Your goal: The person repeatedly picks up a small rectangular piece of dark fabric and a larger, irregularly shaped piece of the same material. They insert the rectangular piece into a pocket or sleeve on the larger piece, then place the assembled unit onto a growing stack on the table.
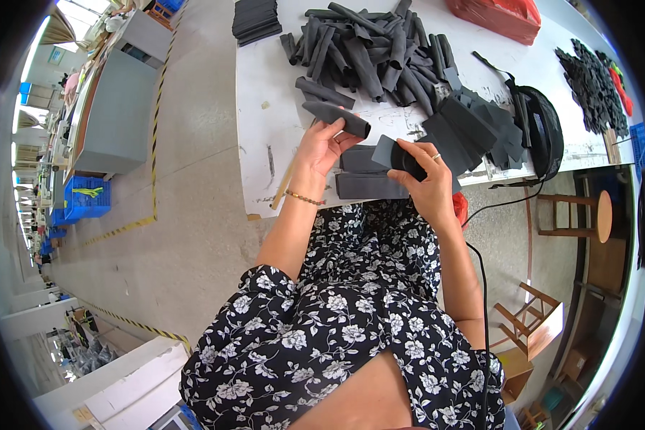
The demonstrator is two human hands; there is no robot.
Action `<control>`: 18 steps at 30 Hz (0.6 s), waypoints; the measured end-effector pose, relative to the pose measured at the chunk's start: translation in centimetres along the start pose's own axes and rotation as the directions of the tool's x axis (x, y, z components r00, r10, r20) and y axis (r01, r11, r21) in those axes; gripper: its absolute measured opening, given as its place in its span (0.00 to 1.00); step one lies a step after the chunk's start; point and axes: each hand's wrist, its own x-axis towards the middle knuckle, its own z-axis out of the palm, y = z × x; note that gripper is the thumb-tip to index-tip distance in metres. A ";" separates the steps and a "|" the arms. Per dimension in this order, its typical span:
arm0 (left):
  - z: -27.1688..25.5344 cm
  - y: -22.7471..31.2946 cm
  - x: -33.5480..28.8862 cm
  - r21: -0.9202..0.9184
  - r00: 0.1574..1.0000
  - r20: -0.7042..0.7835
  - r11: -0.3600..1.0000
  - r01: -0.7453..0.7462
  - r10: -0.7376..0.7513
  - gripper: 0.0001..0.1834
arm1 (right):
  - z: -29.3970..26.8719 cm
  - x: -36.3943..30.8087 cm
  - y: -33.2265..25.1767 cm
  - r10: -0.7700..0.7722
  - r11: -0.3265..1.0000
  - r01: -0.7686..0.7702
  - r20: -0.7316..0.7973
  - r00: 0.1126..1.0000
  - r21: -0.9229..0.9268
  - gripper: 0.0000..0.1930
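Observation:
My left hand [319,149] holds a dark grey fabric tube [338,119] between thumb and fingers, above the table's near edge. To its right, my right hand [431,185] grips a dark grey piece [384,152] with a flat, paler end; a black curved part [411,166] shows under the fingers. Whether these are one thing or two I cannot tell. Below both hands, flat dark grey strips [365,187] lie along the table edge. Beyond them is a heap of rolled dark grey tubes [362,61]. Flat dark pieces [466,127] lie fanned out right of my right hand.
On the white table [254,93] are a neat dark stack [256,21], a red plastic bag [505,18] and a black bag [543,129]. A cable [484,287] hangs by my right arm. Wooden stools [602,216] stand right; a blue crate [87,198] sits left.

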 end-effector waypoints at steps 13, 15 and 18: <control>1.5 -0.1 -0.6 -0.188 0.995 0.045 0.978 0.094 -0.087 0.18 | -0.6 1.8 0.8 -0.226 0.942 0.211 -0.027 0.974 -0.261 0.16; 1.7 -0.2 -0.6 -0.160 0.993 0.060 0.981 0.107 -0.098 0.18 | -0.6 2.3 0.7 -0.242 0.925 0.229 -0.007 0.970 -0.303 0.15; 2.2 -0.2 -0.8 -0.136 0.990 0.076 0.983 0.126 -0.116 0.18 | -0.8 2.8 0.9 -0.304 0.880 0.288 0.018 0.952 -0.378 0.14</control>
